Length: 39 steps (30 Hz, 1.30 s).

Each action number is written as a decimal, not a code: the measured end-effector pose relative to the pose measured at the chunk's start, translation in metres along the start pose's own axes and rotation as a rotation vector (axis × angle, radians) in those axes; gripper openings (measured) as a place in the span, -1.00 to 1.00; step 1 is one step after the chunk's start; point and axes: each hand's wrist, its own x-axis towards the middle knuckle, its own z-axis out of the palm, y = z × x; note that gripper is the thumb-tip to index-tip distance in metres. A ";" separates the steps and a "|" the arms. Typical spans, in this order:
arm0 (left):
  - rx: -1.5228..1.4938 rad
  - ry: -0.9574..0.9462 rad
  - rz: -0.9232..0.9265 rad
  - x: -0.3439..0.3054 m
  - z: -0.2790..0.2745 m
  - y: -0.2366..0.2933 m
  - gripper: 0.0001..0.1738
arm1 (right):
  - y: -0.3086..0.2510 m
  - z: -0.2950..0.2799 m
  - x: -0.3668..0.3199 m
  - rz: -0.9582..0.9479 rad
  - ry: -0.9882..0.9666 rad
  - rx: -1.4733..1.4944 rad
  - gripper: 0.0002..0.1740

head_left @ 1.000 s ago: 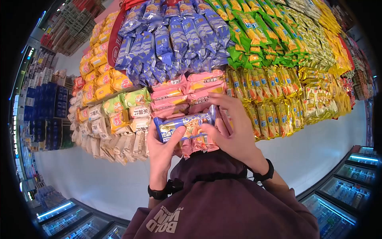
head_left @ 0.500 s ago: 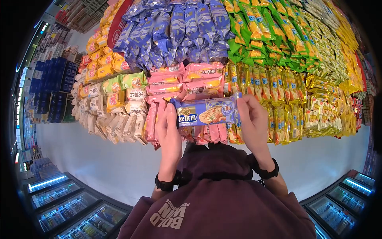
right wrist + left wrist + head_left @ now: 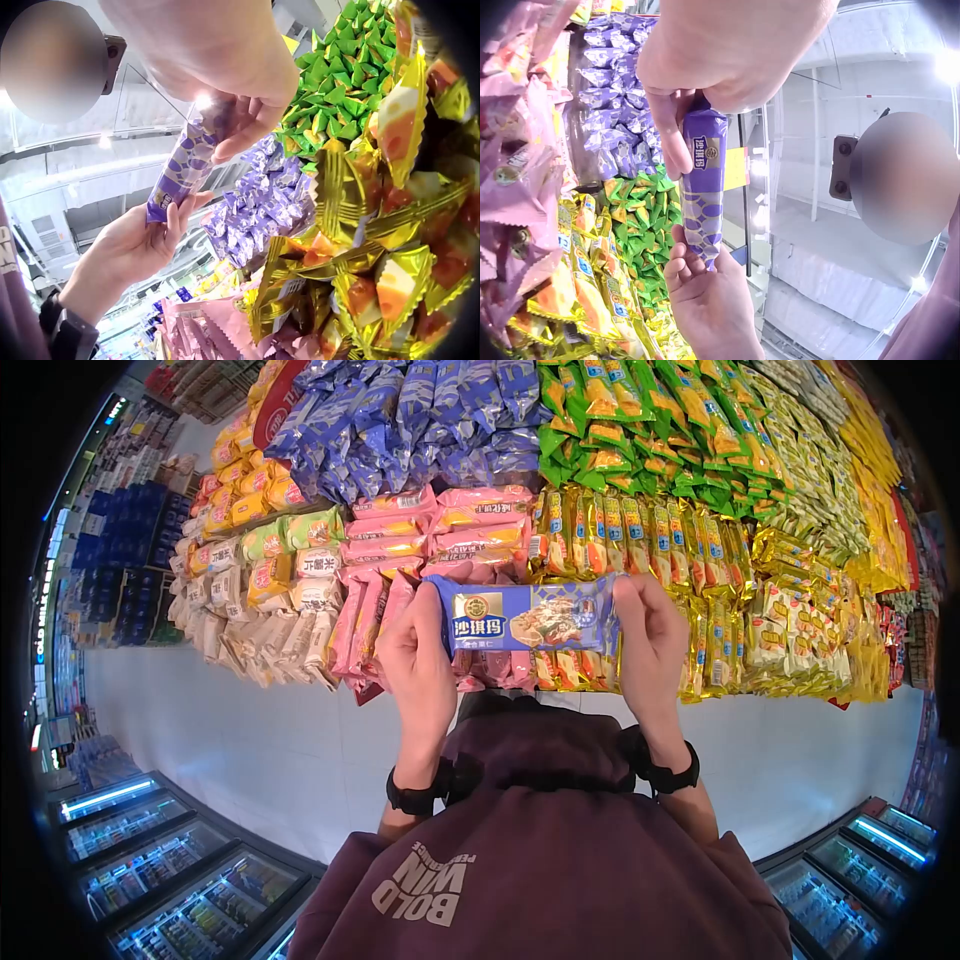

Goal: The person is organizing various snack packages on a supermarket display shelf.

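Observation:
A blue-purple wrapped sachima snack bar (image 3: 530, 616) is held level between both hands, its printed front turned up toward the head view. My left hand (image 3: 418, 670) pinches the bar's left end, thumb along the edge. At the opposite end my right hand (image 3: 652, 655) grips the crimped wrapper between thumb and fingers. In the left wrist view the bar (image 3: 704, 180) appears edge-on, with the right hand (image 3: 712, 307) at its lower end. The right wrist view shows the bar (image 3: 182, 161) slanting between the two hands.
Pink packets (image 3: 380, 545) and gold packets (image 3: 640, 540) lie in rows just beyond the bar. Farther back are piles of blue packets (image 3: 430, 420) and green packets (image 3: 640, 430). White packets (image 3: 240, 600) fill the left side. Glass-topped freezers (image 3: 200, 890) stand behind the person.
The right hand has moved to the bar's right end, and both hands now hold it stretched level by its ends. Since half a second ago, bar and hands sit slightly higher in view.

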 end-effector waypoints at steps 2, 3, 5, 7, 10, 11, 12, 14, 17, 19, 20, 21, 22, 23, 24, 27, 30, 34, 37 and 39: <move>-0.023 -0.005 -0.028 0.000 0.004 0.002 -0.50 | 0.002 -0.004 0.000 0.015 -0.017 0.021 -0.74; -0.015 -0.013 -0.029 0.000 0.005 0.003 -0.49 | 0.002 -0.006 0.001 0.021 -0.025 0.032 -0.75; -0.014 -0.021 -0.003 0.001 0.008 0.002 -0.50 | 0.001 -0.009 0.003 0.051 -0.025 0.033 -0.77; -0.026 -0.024 0.045 0.002 0.008 -0.002 -0.51 | -0.001 -0.009 0.003 0.108 -0.055 0.061 -0.77; -0.013 -0.024 0.131 0.001 0.012 -0.002 -0.53 | -0.004 -0.010 -0.001 0.127 -0.113 0.074 -0.78; 0.011 -0.025 0.174 0.002 0.013 -0.001 -0.54 | 0.000 -0.011 -0.003 0.073 -0.115 0.038 -0.78; 0.035 -0.025 0.216 0.003 0.013 0.000 -0.55 | 0.002 -0.012 -0.004 0.021 -0.117 0.000 -0.78; 0.079 -0.057 0.282 0.006 0.006 -0.004 -0.57 | 0.003 -0.019 -0.004 -0.109 -0.105 -0.145 -0.81; 0.127 -0.078 0.343 0.008 0.002 -0.005 -0.57 | -0.002 -0.019 -0.004 -0.204 -0.057 -0.240 -0.84; 0.136 -0.064 0.342 0.007 0.002 -0.005 -0.58 | -0.001 -0.019 -0.005 -0.224 -0.053 -0.238 -0.85; 0.140 -0.056 0.343 0.007 0.002 -0.005 -0.58 | 0.003 -0.022 -0.005 -0.230 -0.069 -0.224 -0.86; 0.141 -0.051 0.319 0.006 0.001 -0.006 -0.60 | 0.006 -0.024 -0.004 -0.238 -0.086 -0.210 -0.86; 0.144 -0.047 0.296 0.005 -0.001 -0.006 -0.61 | 0.004 -0.026 -0.003 -0.179 -0.107 -0.165 -0.85; 0.149 -0.045 0.268 0.004 -0.003 -0.006 -0.63 | 0.001 -0.027 -0.003 -0.115 -0.127 -0.120 -0.84; 0.110 -0.021 0.188 0.003 -0.002 -0.004 -0.64 | -0.002 -0.028 -0.003 -0.051 -0.147 -0.075 -0.83; -0.041 0.008 -0.031 0.002 0.001 0.000 -0.67 | -0.009 -0.021 0.000 0.241 -0.147 0.331 -0.79; -0.178 -0.032 -0.154 0.005 0.001 0.002 -0.66 | -0.023 -0.016 0.004 0.390 -0.138 0.386 -0.76; -0.192 -0.039 -0.110 0.006 0.011 0.014 -0.59 | -0.015 -0.021 0.005 0.407 -0.178 0.424 -0.75; -0.094 -0.150 0.163 0.006 -0.002 -0.001 -0.57 | -0.016 -0.022 0.007 0.460 -0.174 0.465 -0.75; -0.061 -0.235 0.320 0.006 -0.010 -0.008 -0.58 | -0.022 -0.024 0.010 0.518 -0.193 0.511 -0.76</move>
